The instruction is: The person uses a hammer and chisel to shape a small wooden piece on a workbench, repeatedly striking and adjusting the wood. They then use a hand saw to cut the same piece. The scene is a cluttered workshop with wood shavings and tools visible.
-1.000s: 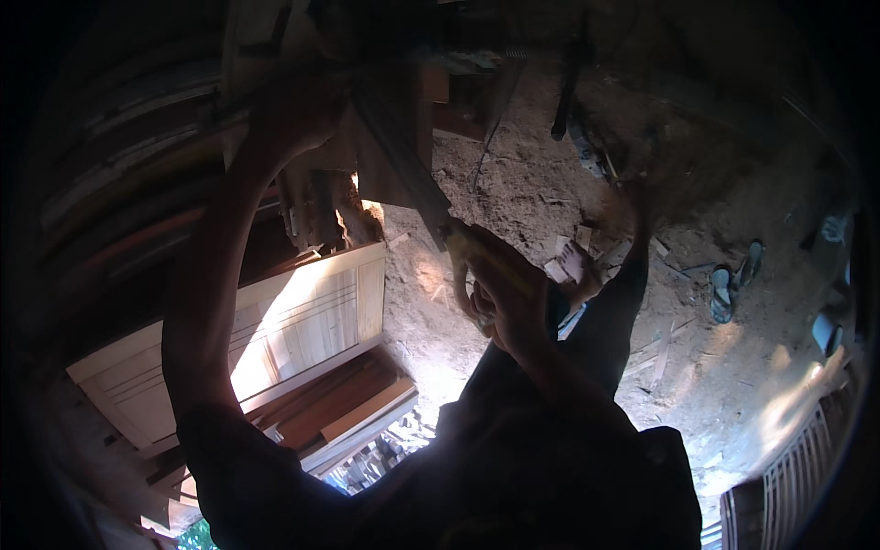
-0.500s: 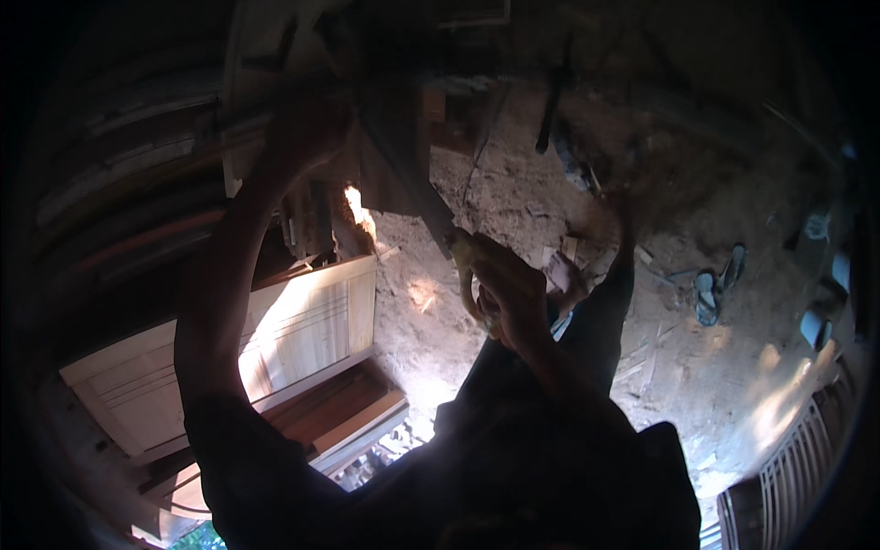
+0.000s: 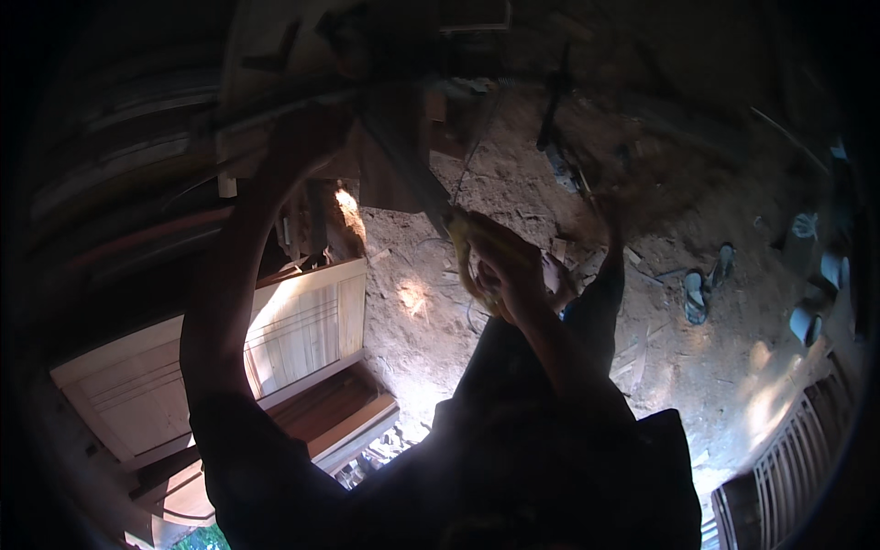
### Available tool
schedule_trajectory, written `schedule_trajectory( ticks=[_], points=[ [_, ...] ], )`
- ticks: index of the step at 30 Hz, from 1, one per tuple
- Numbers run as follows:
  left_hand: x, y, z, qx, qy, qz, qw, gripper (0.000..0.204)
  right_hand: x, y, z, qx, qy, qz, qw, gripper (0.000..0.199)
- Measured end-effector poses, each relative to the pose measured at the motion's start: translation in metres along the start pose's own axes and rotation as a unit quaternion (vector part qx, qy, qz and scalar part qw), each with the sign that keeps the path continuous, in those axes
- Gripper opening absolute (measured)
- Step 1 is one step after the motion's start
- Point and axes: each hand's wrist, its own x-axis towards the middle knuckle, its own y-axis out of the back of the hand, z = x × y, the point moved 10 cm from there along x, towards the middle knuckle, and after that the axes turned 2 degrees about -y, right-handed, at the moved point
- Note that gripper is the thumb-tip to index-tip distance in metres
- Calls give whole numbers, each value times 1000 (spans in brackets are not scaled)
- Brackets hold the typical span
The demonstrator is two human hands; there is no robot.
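A handsaw (image 3: 410, 171) with a yellowish handle (image 3: 465, 266) is in my right hand (image 3: 501, 259), its fingers wrapped round the grip. The blade slants up and to the left, over a wooden board (image 3: 390, 188) whose edge hangs above the ground. My left hand (image 3: 321, 133) reaches to the far side, beside the blade and over the wood. Deep shadow hides its fingers, so their grip does not show. The blade's far end is lost in the dark too.
Left of me lies a pale panelled door (image 3: 302, 325), above reddish-brown planks (image 3: 339, 422). Sandy ground (image 3: 422, 339) with scraps stretches to the right. Sandals (image 3: 697, 298), a pale container (image 3: 805, 325) and a slatted wooden piece (image 3: 788, 458) are on the right side.
My right hand and the handsaw have moved a little forward, away from me. My left arm stays at the wood. The whole view has shifted slightly.
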Motion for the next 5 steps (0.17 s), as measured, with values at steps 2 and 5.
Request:
schedule_trajectory(
  ticks=[2, 5],
  points=[
    [6, -18, -11, -22, 13, -16, 1000, 36, -26, 29, 1, 51, 14, -49, 997, 36],
    [8, -37, -11, -87, -77, 50, 992, 40, -51, 43, 15, 258, -119, -108, 953, 48]
  ],
)
